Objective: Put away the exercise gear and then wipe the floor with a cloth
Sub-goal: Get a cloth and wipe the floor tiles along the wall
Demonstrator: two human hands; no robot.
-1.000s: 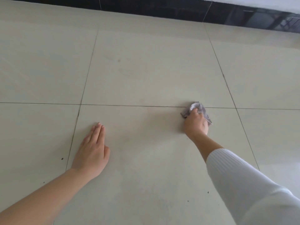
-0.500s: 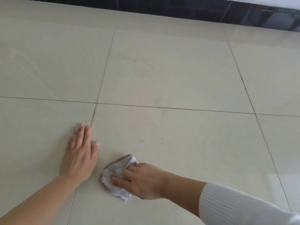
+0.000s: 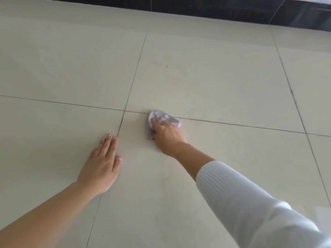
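A crumpled pale lilac-grey cloth [image 3: 165, 119] lies on the cream tiled floor [image 3: 223, 83], right on a grout line near a tile corner. My right hand [image 3: 167, 136] presses down on it with the fingers curled over the cloth, arm stretched forward in a white ribbed sleeve. My left hand [image 3: 103, 164] rests flat on the floor to the left and nearer to me, palm down, fingers together, holding nothing. No exercise gear is in view.
A dark glossy skirting band [image 3: 232, 9] runs along the far edge of the floor. Thin dark grout lines [image 3: 123, 115] cross the tiles, with a darker stain just ahead of my left fingertips. A few small dark specks dot the tiles.
My right hand has swept the cloth away from me, from beside my left hand up to the grout line. Before that it came from the far right. My left hand stayed flat.
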